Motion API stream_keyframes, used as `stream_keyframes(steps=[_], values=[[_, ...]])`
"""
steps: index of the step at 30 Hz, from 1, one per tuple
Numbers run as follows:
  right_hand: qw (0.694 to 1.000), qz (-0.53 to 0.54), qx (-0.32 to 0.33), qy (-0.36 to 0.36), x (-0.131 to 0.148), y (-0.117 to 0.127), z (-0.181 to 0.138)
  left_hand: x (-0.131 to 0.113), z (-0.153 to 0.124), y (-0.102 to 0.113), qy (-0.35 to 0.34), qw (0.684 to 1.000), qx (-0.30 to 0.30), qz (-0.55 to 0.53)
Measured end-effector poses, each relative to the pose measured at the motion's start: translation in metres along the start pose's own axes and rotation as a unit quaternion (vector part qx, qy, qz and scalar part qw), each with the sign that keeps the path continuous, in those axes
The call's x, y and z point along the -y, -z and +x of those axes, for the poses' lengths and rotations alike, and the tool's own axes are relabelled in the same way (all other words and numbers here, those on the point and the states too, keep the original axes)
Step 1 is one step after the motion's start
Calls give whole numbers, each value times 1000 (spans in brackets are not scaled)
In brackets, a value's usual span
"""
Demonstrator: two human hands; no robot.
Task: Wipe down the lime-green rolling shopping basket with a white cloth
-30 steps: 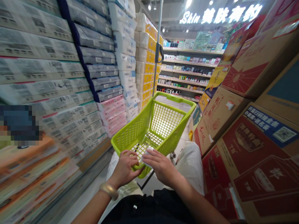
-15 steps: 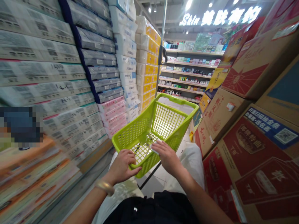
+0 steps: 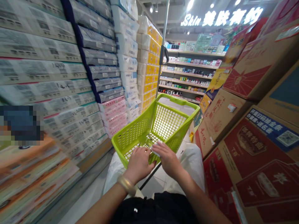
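Note:
A lime-green plastic shopping basket (image 3: 163, 124) on wheels stands in front of me in a narrow aisle, and I see nothing lying inside it. My left hand (image 3: 138, 164) rests on its near rim with the fingers curled over the edge; a gold bangle sits on that wrist. My right hand (image 3: 167, 158) is also at the near rim, fingers closed on a small white object (image 3: 156, 150) that I cannot make out. A thin metal pull handle (image 3: 163, 46) rises from the basket's far end.
Stacked tissue and paper packs (image 3: 70, 81) wall the left side. Brown and red cardboard cartons (image 3: 252, 130) are piled on the right. Shelves of small bottles (image 3: 189, 77) stand at the aisle's far end under a lit sign. Pale floor tiles (image 3: 88, 199) run between.
My left hand slid right along the near rim toward my right hand. The right hand moved up a little with the white object. The basket barely shifted.

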State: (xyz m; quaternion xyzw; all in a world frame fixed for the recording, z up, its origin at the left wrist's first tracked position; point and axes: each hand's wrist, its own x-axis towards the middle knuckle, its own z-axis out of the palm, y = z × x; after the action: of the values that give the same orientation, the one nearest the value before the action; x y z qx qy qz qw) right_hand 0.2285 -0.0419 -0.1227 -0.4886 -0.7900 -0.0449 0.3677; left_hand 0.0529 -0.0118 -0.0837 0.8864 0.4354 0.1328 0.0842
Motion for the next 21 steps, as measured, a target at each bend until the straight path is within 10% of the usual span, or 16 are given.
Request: stream_keyframes(steps=[21], values=[[996,-26,-65,-60,-7,1,-5,22,6,-17,-67,997,15,-23]])
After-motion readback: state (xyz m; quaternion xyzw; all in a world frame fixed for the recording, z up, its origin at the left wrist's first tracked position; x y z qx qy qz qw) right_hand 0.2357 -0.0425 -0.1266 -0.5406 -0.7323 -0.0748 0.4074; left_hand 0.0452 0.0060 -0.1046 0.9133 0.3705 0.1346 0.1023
